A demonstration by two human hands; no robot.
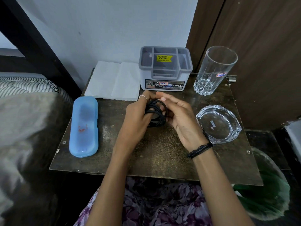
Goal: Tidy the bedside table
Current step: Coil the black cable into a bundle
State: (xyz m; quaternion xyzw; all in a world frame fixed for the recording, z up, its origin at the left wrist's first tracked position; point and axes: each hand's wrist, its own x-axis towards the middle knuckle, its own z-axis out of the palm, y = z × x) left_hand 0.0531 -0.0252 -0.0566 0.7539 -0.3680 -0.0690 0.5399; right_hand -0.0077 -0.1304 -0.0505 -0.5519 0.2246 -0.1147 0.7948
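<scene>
Over the middle of the dark bedside table (146, 154), both my hands hold a coiled black cable (157, 114). My left hand (136, 121) has fingers through the coil's loops. My right hand (180, 118) grips the coil from the right side, fingers curled over its top. A blue plastic case (83, 126) lies lengthwise at the table's left. A grey and white organiser box (165, 69) with several compartments stands at the back. A white folded napkin (114, 80) lies to its left.
A tall clear drinking glass (213, 70) stands at the back right. A glass ashtray (219, 123) sits at the right, close to my right wrist. A bed with striped bedding (29, 85) borders the left; a wooden door (260, 46) rises behind on the right.
</scene>
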